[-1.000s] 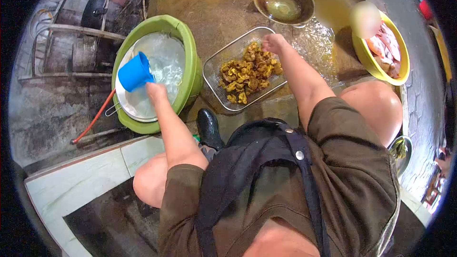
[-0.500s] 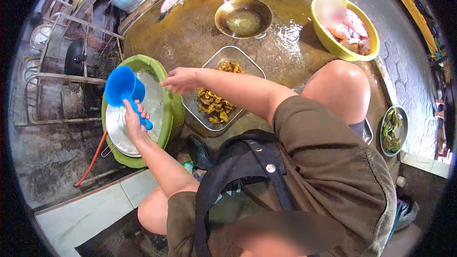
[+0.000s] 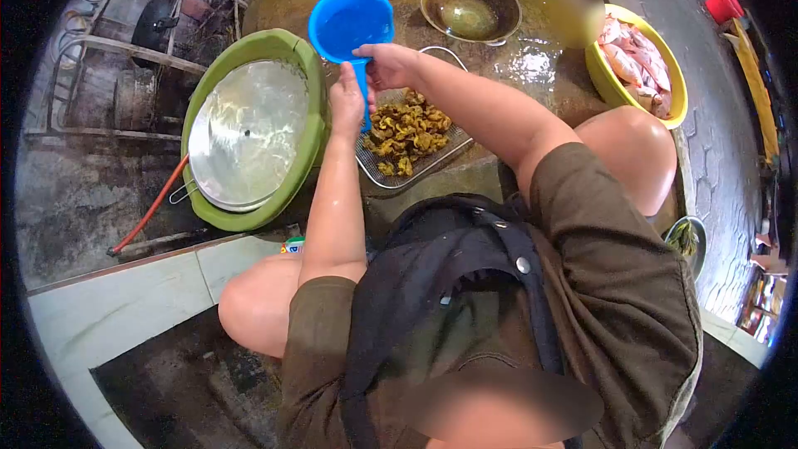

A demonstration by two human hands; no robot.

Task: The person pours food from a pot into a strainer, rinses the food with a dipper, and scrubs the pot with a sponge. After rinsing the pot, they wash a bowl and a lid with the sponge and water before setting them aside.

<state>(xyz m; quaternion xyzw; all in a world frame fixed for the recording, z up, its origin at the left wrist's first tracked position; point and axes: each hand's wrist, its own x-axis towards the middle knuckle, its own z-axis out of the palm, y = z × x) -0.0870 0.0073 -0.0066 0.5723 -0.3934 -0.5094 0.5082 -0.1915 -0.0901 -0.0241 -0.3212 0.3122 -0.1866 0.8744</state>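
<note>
My left hand (image 3: 347,104) is closed around the handle of a blue plastic dipper (image 3: 353,23). The dipper's wide mouth faces up toward me. Where handle meets cup, my right hand (image 3: 391,66) grips it too, thumb side at the rim and fingers curled beside the handle. Both hands are over the near-left part of a wire mesh basket (image 3: 391,187), which holds a heap of brownish-yellow pieces (image 3: 410,135). On the left stands a green tub (image 3: 313,87) with a round metal basin of water (image 3: 245,133) in it.
Beyond the basket a wok (image 3: 470,10) sits on the wet floor. A yellow tub (image 3: 677,87) of pinkish fish stands at the right. A red hose (image 3: 150,209) runs by the green tub, near a metal rack (image 3: 125,43). Tiled ledge (image 3: 125,295) at left.
The blue dipper has moved right, from above the green tub to over the mesh basket. My right hand has closed on it beside my left. The view has shifted.
</note>
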